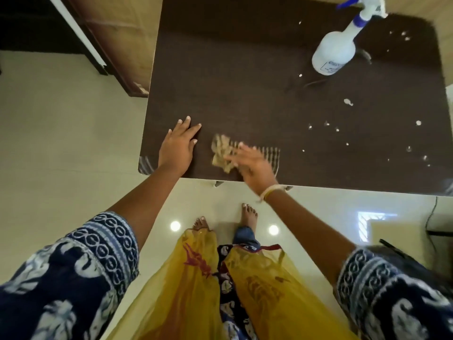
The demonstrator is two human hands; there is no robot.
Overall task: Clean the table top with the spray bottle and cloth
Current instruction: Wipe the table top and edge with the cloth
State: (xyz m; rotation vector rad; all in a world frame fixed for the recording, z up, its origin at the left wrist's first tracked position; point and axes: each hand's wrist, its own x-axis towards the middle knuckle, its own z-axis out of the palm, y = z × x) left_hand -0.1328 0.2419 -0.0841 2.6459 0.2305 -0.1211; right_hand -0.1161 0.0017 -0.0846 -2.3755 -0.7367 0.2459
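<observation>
My left hand [177, 146] lies flat, fingers straight, on the desk [245, 69] near its front edge. My right hand [252, 165], blurred, presses the cloth [221, 152] just beside it, fingers fairly straight. The cloth looks soft, light and crumpled; best bunched under the palm. The bottle [334, 51] stands far right; its label is unreadable.

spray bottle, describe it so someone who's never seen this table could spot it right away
Start at the dark brown table top and go to its far right corner. The spray bottle stands there alone, neither hand touching it. It is the only tall thing on the table: translucent white with a blue trigger, among small white specks.
</observation>
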